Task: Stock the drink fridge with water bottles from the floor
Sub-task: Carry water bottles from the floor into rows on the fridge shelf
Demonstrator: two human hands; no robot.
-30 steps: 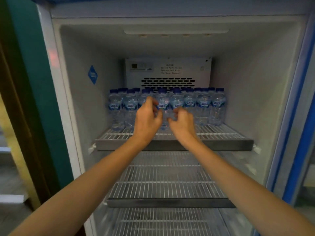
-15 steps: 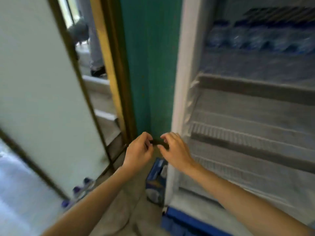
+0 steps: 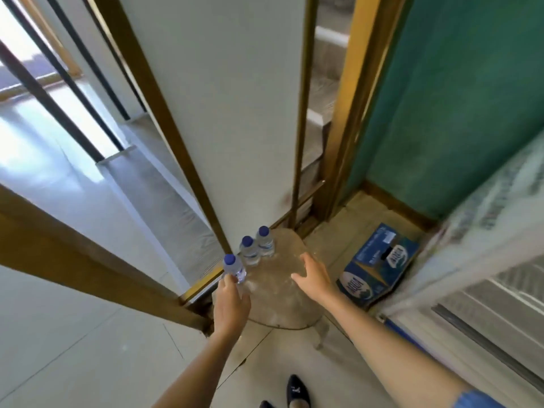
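Inspection from the head view, looking down at the floor area left of the fridge (image 3: 471,260).

1. Stock: three small clear water bottles with blue caps stand upright in a row on a round stool (image 3: 282,298), along its left edge. The far bottle (image 3: 265,245) and the middle bottle (image 3: 249,252) are just beside each other. Both carry a white-and-blue label band, but I cannot read the print at this size.

2. Left hand (image 3: 232,298): its thumb and fingers curl round the lower body of the nearest bottle (image 3: 233,267), which is upright at the stool's edge. The label is covered by the grip, and I cannot tell whether the base is touching the stool.

3. Right hand (image 3: 313,273): it is above the stool top with the fingers spread and straight, holding nothing. It is near the middle and far bottles but apart from them.

4. Carton: a blue cardboard box (image 3: 379,266) lies on the floor between the stool and the fridge. I read "AQUA" in a white oval on its near end and again on its top face. The smaller lines of print are illegible.

5. Fridge: it is blurred at the right edge, with wire shelves showing. No bottles are visible on them in this view.

6. Surroundings: a green wall (image 3: 456,98), a gold-framed panel (image 3: 220,98), and a dark shoe (image 3: 298,391) at the bottom edge.
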